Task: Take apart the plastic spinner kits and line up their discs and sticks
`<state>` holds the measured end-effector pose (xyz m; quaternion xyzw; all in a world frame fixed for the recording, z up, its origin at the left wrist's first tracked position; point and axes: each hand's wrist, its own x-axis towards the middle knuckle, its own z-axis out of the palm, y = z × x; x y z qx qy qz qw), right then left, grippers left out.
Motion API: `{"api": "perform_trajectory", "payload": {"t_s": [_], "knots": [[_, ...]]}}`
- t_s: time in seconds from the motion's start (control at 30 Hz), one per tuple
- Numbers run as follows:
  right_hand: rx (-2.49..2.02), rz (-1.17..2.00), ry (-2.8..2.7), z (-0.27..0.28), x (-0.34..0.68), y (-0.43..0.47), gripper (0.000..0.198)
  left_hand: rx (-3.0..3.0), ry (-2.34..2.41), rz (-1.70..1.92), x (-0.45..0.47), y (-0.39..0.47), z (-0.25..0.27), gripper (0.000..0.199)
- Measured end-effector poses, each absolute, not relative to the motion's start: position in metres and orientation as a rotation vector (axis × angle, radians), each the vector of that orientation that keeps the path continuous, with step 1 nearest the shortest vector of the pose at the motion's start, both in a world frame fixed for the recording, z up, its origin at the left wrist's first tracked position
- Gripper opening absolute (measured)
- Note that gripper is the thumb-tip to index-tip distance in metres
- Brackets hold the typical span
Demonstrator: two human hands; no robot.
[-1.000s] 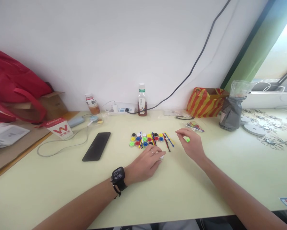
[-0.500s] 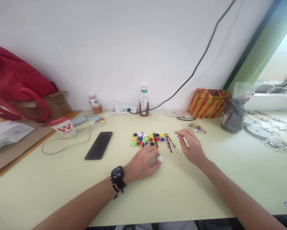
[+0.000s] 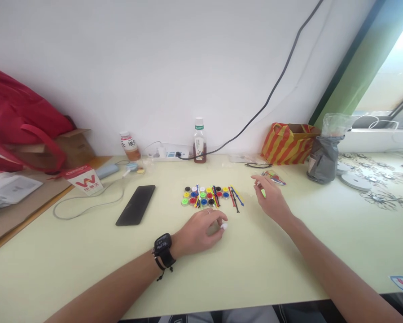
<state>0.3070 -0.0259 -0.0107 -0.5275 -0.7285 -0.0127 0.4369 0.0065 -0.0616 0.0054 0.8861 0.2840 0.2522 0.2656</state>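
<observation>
My left hand (image 3: 201, 229) is low over the table, palm side down, with thumb and index finger pinching a small white disc (image 3: 224, 226). Just beyond it are several small round discs (image 3: 203, 195) in black, white, yellow, green, red and blue, set in rows. Thin coloured plastic sticks (image 3: 235, 199) lie among them and at their right end. To the right, my right hand (image 3: 270, 197) has its thumb and index finger bent close together. A bright green bit shows in the gap, but what the fingers hold is unclear. Behind this hand lies a small packet of coloured pieces (image 3: 276, 177).
A black phone (image 3: 136, 205) lies left of the discs, near a grey cable and a red-and-white box (image 3: 85, 180). A brown drink bottle (image 3: 199, 141) stands by the wall beside a power strip (image 3: 171, 155). A striped bag (image 3: 287, 143) and grey bag (image 3: 322, 159) stand at right.
My right hand has moved slightly away and to the right, nearer the packet. My left hand has drawn back a little from the discs, and the white disc has tilted.
</observation>
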Motion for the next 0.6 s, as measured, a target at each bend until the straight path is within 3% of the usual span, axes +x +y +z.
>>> {"api": "perform_trajectory", "payload": {"t_s": [0.4, 0.6], "knots": [[-1.299, 0.210, -1.703, -0.028, 0.312, -0.014, 0.049, 2.335, 0.816, 0.757, 0.005, -0.062, 0.006, 0.021], [-1.328, 0.293, -1.690, -0.031, 0.306, -0.016, 0.031, 2.158, 0.895, 0.863, 0.005, -0.054, 0.000, 0.024]]}}
